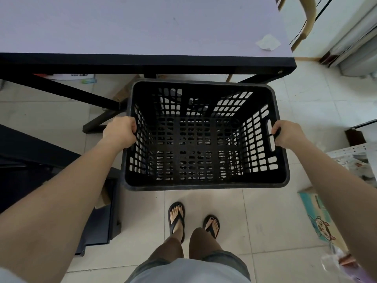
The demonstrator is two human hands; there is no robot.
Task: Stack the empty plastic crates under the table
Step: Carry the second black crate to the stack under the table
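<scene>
The left hand point(120, 129) clasps the left rim, and the right hand point(287, 134) the right handle slot, of an empty black crate point(206, 181), held above the floor point(265, 211) before the desk point(142, 25). Stacking underneath seems not yet begun.
</scene>
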